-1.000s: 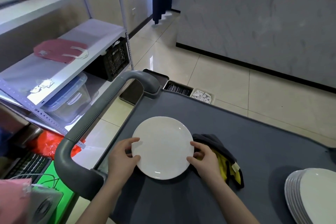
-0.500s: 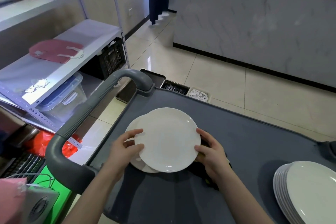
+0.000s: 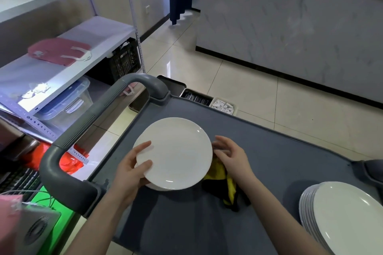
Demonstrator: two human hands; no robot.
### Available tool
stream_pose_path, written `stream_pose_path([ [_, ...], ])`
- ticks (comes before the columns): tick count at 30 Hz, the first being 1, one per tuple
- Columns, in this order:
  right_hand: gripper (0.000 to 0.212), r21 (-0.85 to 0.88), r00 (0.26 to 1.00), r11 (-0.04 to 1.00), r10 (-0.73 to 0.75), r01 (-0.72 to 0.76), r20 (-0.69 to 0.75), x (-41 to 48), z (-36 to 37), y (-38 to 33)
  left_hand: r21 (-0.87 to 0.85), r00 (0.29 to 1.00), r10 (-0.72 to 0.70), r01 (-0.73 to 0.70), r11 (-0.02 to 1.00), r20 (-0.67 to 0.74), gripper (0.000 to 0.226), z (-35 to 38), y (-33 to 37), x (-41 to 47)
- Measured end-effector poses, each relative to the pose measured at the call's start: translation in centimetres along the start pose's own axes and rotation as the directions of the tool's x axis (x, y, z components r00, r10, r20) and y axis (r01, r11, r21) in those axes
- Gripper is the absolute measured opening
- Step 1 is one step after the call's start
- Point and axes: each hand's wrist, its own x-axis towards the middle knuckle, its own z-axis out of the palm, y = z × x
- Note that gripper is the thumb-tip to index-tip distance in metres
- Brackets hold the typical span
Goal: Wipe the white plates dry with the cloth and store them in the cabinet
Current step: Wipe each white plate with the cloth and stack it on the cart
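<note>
Your left hand (image 3: 132, 168) pinches the white plate (image 3: 174, 153) by its near-left rim, steadying it over the counter (image 3: 279, 163); your right hand (image 3: 232, 156), fingers spread, reaches the cloth (image 3: 224, 184) beside it.

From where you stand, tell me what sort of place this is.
Probably a restaurant or canteen service area: a grey service cart carries a stack of white plates, with trays of cutlery at its far end and metal storage shelving beside it.
</note>
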Motion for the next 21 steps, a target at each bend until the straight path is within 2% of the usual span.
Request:
stream_pose_path([
  [2,0.037,-0.317,0.994,0.942,-0.109,0.107,0.012,1.3,0.1,0.0,-0.002,1.0,-0.004,0.004,1.0,-0.018,0.048,-0.7,0.1,-0.3],
  [4,0.043,-0.588,0.974,0.777,-0.172,0.225,0.144,2.7,0.7,0.4,-0.003,0.999,0.0,0.0,1.0,-0.037,0.049,-1.5,0.1,-0.5],
  [5,0.047,-0.682,0.965,0.683,-0.159,0.26,0.208,3.2,1.1,0.6,-0.006,0.999,0.003,-0.004,1.0,-0.045,0.049,-1.9,0.0,-0.7],
  [7,0.047,-0.786,0.96,0.552,-0.122,0.277,0.252,4.0,1.7,1.1,-0.009,0.998,0.007,-0.008,1.0,-0.058,0.049,-2.6,-0.3,-0.9],
  [10,0.033,-0.844,0.968,0.473,-0.118,0.252,0.222,4.7,1.8,1.8,-0.016,0.996,0.01,-0.012,1.0,-0.086,0.05,-3.3,-0.7,-1.2],
  [12,0.026,-0.837,0.972,0.494,-0.105,0.236,0.212,4.7,1.3,2.1,-0.023,0.995,0.018,-0.02,1.0,-0.1,0.052,-3.4,-0.9,-1.4],
  [15,0.02,-0.727,0.981,0.66,-0.112,0.191,0.156,4.2,-0.1,1.9,-0.027,0.995,0.032,-0.034,0.999,-0.093,0.052,-2.9,-1.2,-1.6],
  [18,0.039,-0.565,0.991,0.815,-0.13,0.128,0.036,3.3,-2.3,1.2,-0.038,0.997,0.029,-0.032,0.999,-0.078,0.052,-1.9,-1.1,-1.8],
  [21,0.044,-0.388,0.977,0.918,-0.153,0.084,-0.15,2.1,-4.9,0.3,-0.035,0.999,0.022,-0.023,0.999,-0.038,0.051,-0.3,-0.7,-1.9],
])
